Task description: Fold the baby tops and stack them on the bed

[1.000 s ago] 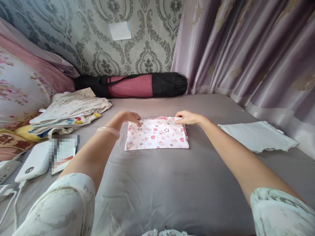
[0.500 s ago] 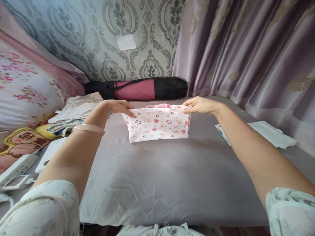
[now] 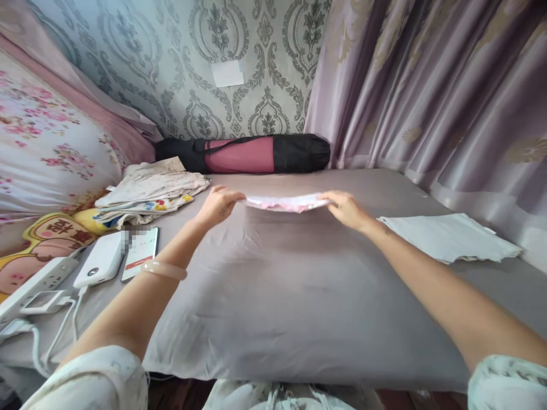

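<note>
A white and pink cloth (image 3: pixel 287 203) is stretched between my two hands above the grey bed sheet (image 3: pixel 299 307). It shows nearly edge-on as a narrow, slightly blurred strip. My left hand (image 3: pixel 222 205) pinches its left end, fingers closed. At the right end, my right hand (image 3: pixel 344 208) grips the cloth between thumb and fingers. A pale bangle (image 3: pixel 164 270) circles my left forearm.
Folded clothes (image 3: pixel 154 188) are stacked at the left, near a phone (image 3: pixel 143 250), a white power bank (image 3: pixel 100 259) and a power strip (image 3: pixel 40 285). A pale folded cloth (image 3: pixel 448 234) lies right. A black and pink rolled bag (image 3: pixel 241 155) lies along the wall.
The cloth hung with its printed face showing; now it is tipped up to a thin strip. My hands have come closer together and slightly lower. The view has shifted a little.
</note>
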### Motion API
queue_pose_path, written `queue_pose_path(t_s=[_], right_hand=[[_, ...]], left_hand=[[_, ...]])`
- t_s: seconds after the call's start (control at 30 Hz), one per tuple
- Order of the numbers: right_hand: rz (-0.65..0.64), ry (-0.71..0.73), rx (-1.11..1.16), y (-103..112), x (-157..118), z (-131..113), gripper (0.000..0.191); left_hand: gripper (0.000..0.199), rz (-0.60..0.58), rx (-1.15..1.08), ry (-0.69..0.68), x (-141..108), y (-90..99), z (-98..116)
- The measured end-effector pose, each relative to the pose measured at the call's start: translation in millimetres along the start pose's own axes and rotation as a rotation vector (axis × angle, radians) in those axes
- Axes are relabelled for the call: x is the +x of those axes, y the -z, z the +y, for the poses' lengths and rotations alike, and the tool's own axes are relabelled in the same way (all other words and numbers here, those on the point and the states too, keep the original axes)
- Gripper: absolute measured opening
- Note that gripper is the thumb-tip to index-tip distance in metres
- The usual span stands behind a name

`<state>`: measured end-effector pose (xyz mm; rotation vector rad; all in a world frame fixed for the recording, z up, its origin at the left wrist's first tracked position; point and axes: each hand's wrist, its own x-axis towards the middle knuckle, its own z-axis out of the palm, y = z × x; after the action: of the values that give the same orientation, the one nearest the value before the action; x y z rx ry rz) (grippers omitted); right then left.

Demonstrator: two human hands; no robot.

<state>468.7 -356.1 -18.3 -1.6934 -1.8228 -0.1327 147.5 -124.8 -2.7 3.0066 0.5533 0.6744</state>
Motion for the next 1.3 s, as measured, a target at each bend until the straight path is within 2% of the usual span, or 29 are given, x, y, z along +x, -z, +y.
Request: queue_pose_path(t_s=[0.1,0.17,0.27,0.33,0.47,0.57,0.67,0.73,0.87,0.97,1.13,1.23,1.3], right_hand=[[-0.091,0.069,-0.06,-25.9,-36.0,2.5,0.039],[-0.15,0.107,-0.073,-35.6,-56.1,1.3,0.045],[-0.215,0.104,-0.094,-36.9,-72.7,-2.5,0.054],[-0.249,0.071,-0.104,-33.1,-71.8,-5.7,0.055],[-0.243,-0.061,-0.107,-33.8,-44.2,-20.4,0.045],[-0.206,-0.174,-0.167,-51.9,-16.0,-42.1,0.048],[-0.316,-0.246,-0.237,-78.7,2.6,-63.8,0.054],[-0.391,-0.271,-0.257,-93.9,7.3,-72.7,0.058],[-0.465,-0.322,-0.253,-107.6,6.1,-77.1,0.059],[-0.472,-0.339,-0.252,-108.5,4.0,-77.2,0.059],[-0.529,-0.36,-0.226,-103.1,10.6,-76.6,0.06],[-0.604,-0.362,-0.166,-96.3,20.8,-72.6,0.058],[-0.543,-0.338,-0.173,-94.4,26.9,-68.8,0.055]], left_hand=[[0.037,-0.125,-0.033,-0.043,-37.1,-29.0,7.0],[0.041,-0.184,-0.051,-0.042,-57.3,-40.5,11.8],[0.049,-0.257,-0.075,-0.018,-76.1,-43.9,16.7],[0.051,-0.286,-0.095,0.027,-79.2,-40.8,19.3],[0.042,-0.221,-0.107,0.177,-59.5,-37.7,36.6],[0.044,-0.162,-0.059,0.224,-29.8,-46.9,66.6],[0.05,-0.262,0.003,0.198,-4.6,-65.5,97.3],[0.054,-0.316,0.041,0.206,3.8,-79.3,109.0],[0.06,-0.363,0.076,0.221,4.0,-99.2,110.9],[0.062,-0.375,0.098,0.222,0.5,-104.5,108.0],[0.061,-0.425,0.095,0.228,4.2,-98.3,107.7],[0.051,-0.447,0.058,0.211,14.7,-91.8,104.9],[0.041,-0.402,0.06,0.239,22.9,-91.1,102.3]])
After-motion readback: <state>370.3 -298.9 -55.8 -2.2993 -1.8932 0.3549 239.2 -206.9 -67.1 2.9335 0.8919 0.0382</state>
